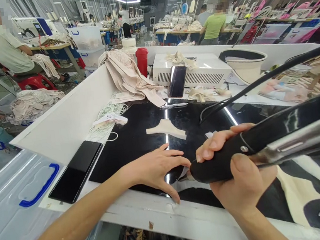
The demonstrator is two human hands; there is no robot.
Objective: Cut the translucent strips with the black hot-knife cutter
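My right hand (238, 168) is wrapped round the black handle of a long tool (280, 128) with a metal lever along its side. The tool's metal tip points left, close to the fingers of my left hand (161, 168). That left hand rests low over the glossy black work surface (133, 139), its fingers spread and the thumb apart; no object shows clearly in it. Just beyond it lies a small cream fabric piece (167, 129). More cream fabric (299, 192) lies at the right, below the tool.
A black phone (77, 171) lies on the left edge, another phone (176, 81) leans against a white box (194, 67). Behind are a red bottle (142, 61), piled cream fabric (131, 75) and pale cord (104, 119). A black cable (270, 71) crosses the right. People sit farther off.
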